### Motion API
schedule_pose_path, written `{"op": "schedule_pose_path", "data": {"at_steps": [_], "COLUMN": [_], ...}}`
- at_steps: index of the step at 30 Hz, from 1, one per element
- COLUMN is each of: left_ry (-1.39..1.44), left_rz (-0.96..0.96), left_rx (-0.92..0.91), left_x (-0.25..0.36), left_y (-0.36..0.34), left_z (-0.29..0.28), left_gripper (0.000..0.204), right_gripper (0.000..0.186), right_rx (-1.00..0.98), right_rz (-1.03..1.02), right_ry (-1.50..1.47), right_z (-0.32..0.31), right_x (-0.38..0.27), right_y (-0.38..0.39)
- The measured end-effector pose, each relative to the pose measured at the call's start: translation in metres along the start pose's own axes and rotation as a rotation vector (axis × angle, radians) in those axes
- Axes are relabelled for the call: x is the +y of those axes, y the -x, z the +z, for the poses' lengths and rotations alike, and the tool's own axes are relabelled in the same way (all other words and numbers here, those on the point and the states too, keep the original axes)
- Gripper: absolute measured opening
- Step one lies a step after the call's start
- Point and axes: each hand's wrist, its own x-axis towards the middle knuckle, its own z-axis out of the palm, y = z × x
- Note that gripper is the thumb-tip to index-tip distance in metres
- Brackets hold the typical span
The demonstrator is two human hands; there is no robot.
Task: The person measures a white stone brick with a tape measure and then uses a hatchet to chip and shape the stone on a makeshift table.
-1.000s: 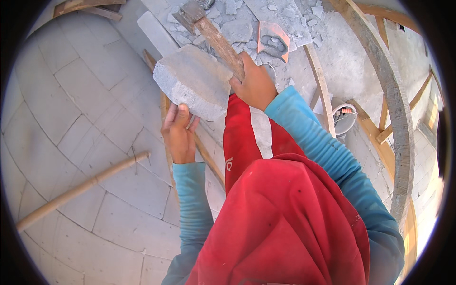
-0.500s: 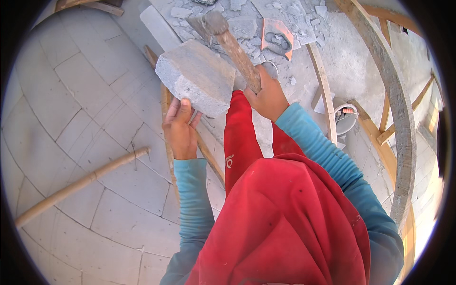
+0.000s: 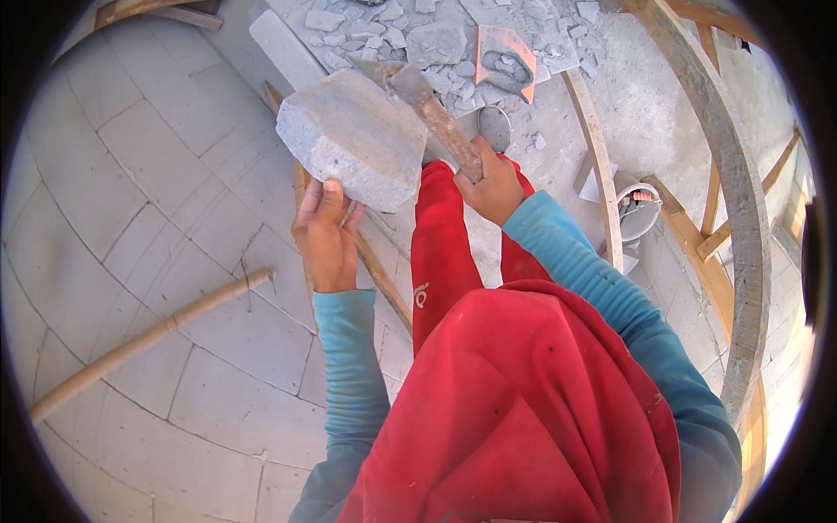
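A thick grey concrete block (image 3: pixel 353 135) with rough, chipped sides is tilted in front of me. My left hand (image 3: pixel 327 227) grips its near lower edge, thumb on the front face and the other fingers partly behind it. Closed around a worn wooden handle, my right hand (image 3: pixel 494 185) holds a hatchet (image 3: pixel 445 122). The metal head of the hatchet is over the block's far right edge; whether it touches cannot be made out. What bears the block from below is hidden.
Broken grey pieces (image 3: pixel 436 44) and an orange handsaw handle (image 3: pixel 506 63) lie on a board ahead. To the right stand a bucket (image 3: pixel 638 212) and a curved wooden beam (image 3: pixel 741 192). A wooden pole (image 3: pixel 153 344) rests against the block wall at left.
The hatchet head has come down closer to the block's far edge, and my right hand is slightly lower. My left hand keeps its grip; the block shifts a little to the left.
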Motion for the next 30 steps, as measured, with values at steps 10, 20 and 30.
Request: {"op": "schedule_pose_path", "data": {"at_steps": [10,20,30], "left_ry": [-0.010,-0.025,-0.027], "left_rz": [0.001,-0.015,0.001], "left_rx": [0.008,0.032,-0.037], "left_x": [-0.001,-0.002,-0.004], "left_y": [0.001,-0.003,-0.005], "left_z": [-0.003,-0.001,-0.001], "left_gripper": [0.064,0.067,0.066], "right_gripper": [0.049,0.048,0.052], "right_rx": [0.050,-0.047,-0.071], "right_rz": [-0.011,0.012,0.001], "right_ry": [-0.067,0.157,0.196], "right_z": [-0.017,-0.018,0.014], "right_x": [-0.022,0.018,0.046], "right_y": [-0.006,-0.044,-0.045]}}
